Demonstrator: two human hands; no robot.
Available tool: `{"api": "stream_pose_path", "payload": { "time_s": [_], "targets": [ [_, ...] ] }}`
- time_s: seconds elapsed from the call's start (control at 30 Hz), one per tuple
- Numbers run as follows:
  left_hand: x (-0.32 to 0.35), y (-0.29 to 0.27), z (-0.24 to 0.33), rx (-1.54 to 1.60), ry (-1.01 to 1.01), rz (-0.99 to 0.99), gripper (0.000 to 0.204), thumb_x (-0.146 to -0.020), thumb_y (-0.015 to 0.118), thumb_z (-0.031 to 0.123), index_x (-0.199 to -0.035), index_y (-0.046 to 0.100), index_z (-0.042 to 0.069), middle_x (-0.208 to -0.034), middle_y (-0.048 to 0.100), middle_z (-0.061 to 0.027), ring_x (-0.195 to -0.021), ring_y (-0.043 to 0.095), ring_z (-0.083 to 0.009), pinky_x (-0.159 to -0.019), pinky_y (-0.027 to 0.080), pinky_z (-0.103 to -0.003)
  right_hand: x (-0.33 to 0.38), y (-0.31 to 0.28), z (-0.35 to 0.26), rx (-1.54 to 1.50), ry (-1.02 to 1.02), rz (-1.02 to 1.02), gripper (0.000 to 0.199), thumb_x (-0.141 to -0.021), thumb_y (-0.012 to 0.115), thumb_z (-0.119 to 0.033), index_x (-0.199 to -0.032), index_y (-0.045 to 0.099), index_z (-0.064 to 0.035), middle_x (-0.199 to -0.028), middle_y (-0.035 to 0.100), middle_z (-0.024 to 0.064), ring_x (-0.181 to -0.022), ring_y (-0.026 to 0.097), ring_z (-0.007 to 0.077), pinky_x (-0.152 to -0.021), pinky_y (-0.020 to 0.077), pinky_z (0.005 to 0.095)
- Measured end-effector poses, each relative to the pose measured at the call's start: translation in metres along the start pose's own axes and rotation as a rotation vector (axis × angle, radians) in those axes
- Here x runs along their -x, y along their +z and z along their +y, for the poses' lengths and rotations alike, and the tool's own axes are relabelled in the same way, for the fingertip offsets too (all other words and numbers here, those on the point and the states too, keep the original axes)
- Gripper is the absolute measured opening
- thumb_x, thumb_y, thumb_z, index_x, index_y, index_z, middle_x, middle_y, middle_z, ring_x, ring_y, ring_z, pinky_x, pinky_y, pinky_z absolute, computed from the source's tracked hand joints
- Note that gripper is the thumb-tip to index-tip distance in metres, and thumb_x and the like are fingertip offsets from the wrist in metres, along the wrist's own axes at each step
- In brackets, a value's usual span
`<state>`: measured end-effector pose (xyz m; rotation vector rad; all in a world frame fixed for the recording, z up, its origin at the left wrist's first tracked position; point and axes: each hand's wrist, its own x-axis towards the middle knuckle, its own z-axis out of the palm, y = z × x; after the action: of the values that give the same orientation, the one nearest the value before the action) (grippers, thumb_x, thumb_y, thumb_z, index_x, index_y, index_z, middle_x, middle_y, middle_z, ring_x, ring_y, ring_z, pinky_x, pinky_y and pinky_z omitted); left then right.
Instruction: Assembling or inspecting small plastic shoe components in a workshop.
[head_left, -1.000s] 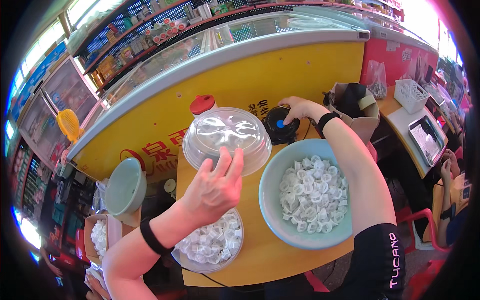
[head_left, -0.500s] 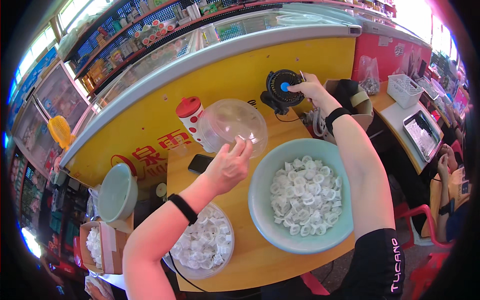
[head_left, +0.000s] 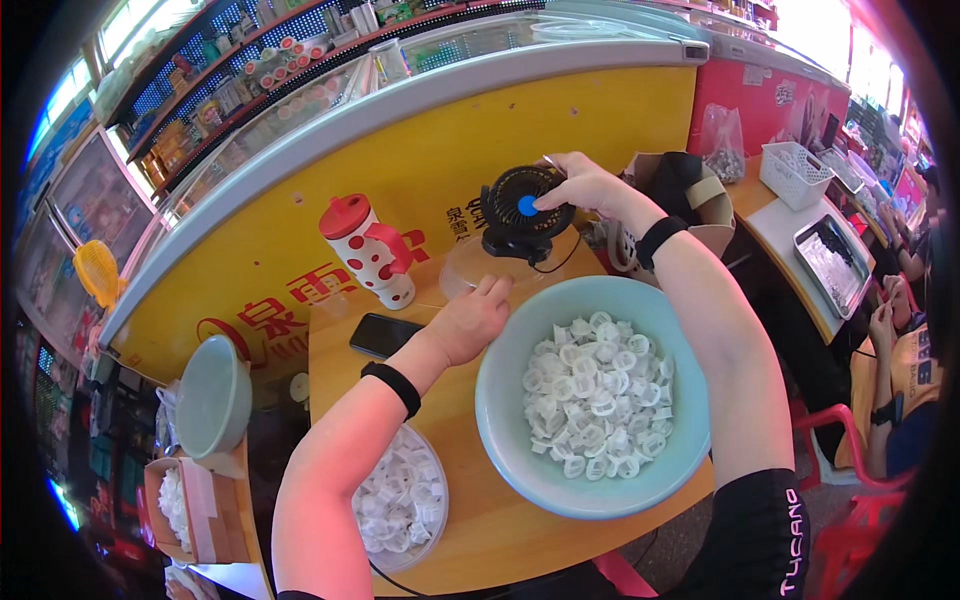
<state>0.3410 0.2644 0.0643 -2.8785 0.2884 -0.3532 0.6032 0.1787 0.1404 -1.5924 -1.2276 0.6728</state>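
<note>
My right hand (head_left: 590,190) grips a small black fan (head_left: 523,205) with a blue centre, thumb on its front and fingers round its back edge. The fan is in front of the yellow panel. Beneath it, a clear round plastic bowl or lid (head_left: 462,268) is low at the back of the table; my left hand (head_left: 468,322) has its fingers curled at the near edge, fingertips partly hidden. A pale green basin (head_left: 490,420) of small white plastic pieces (head_left: 600,390) stands near my right forearm. More white pieces fill a clear round tub (head_left: 440,520) beside my left forearm.
A red-and-white spotted tumbler (head_left: 368,255) and a black phone (head_left: 384,335) are on the wooden table (head_left: 450,400). Left of it stand another basin (head_left: 213,395) and a cardboard box (head_left: 225,520). An open carton (head_left: 690,200) is behind the basin; a person sits far right.
My right hand has moved the fan left. My left hand has lowered the clear bowl or lid from a raised, tilted position toward the table, beneath the fan.
</note>
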Motion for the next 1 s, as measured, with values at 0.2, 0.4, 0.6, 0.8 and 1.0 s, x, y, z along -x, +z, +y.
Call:
{"api": "stream_pose_path", "payload": {
  "time_s": [0.2,0.4,0.6,0.8,1.0],
  "targets": [
    [0.011,0.005,-0.007,0.113,-0.007,-0.037,0.013,-0.074,0.056,0.003,-0.085,0.06,-0.002,-0.107,0.052,-0.0167,-0.103,0.052,-0.0311,-0.083,0.05,-0.035,-0.014,0.018,0.007,0.091,-0.044,-0.121,0.058,-0.071,0.074,-0.001,-0.125,0.054,0.0025,-0.115,0.063,0.0118,-0.106,0.058,0.0179,-0.096,0.0416,0.0296],
    [0.031,0.005,-0.011,0.06,-0.167,-0.208,0.025,-0.074,0.058,0.002,-0.098,0.06,-0.001,-0.11,0.052,-0.0155,-0.103,0.053,-0.0319,-0.084,0.049,-0.039,-0.017,0.034,0.01,0.212,-0.034,-0.129,0.063,-0.071,0.077,-0.006,-0.128,0.052,0.0039,-0.118,0.062,0.0125,-0.105,0.058,0.0172,-0.095,0.0419,0.0279],
    [0.036,0.005,-0.011,0.1,-0.224,-0.222,0.04,-0.074,0.065,0.005,-0.112,0.056,-0.001,-0.114,0.051,-0.0151,-0.106,0.052,-0.0325,-0.085,0.049,-0.04,-0.032,0.03,0.016,0.254,0.126,-0.242,0.072,-0.069,0.081,-0.03,-0.132,0.053,-0.0107,-0.094,0.062,0.0088,-0.055,0.042,0.0115,-0.046,0.0312,0.0268],
    [0.034,-0.002,-0.009,0.194,-0.281,-0.342,0.049,-0.074,0.071,0.008,-0.118,0.053,-0.001,-0.117,0.052,-0.0154,-0.111,0.052,-0.0322,-0.086,0.05,-0.041,-0.003,0.033,-0.015,0.283,0.15,-0.186,0.07,-0.069,0.081,-0.031,-0.131,0.055,-0.0108,-0.085,0.061,0.0047,-0.05,0.038,0.0078,-0.043,0.0273,0.0232],
    [0.035,-0.007,-0.01,0.233,-0.284,-0.385,0.055,-0.073,0.072,0.009,-0.123,0.051,-0.002,-0.121,0.051,-0.0144,-0.111,0.054,-0.0319,-0.085,0.051,-0.042,-0.002,0.035,-0.013,0.209,0.146,-0.214,0.069,-0.07,0.08,-0.031,-0.131,0.055,-0.0117,-0.085,0.059,0.0026,-0.049,0.037,0.0063,-0.042,0.0272,0.0221]
  ]
}}
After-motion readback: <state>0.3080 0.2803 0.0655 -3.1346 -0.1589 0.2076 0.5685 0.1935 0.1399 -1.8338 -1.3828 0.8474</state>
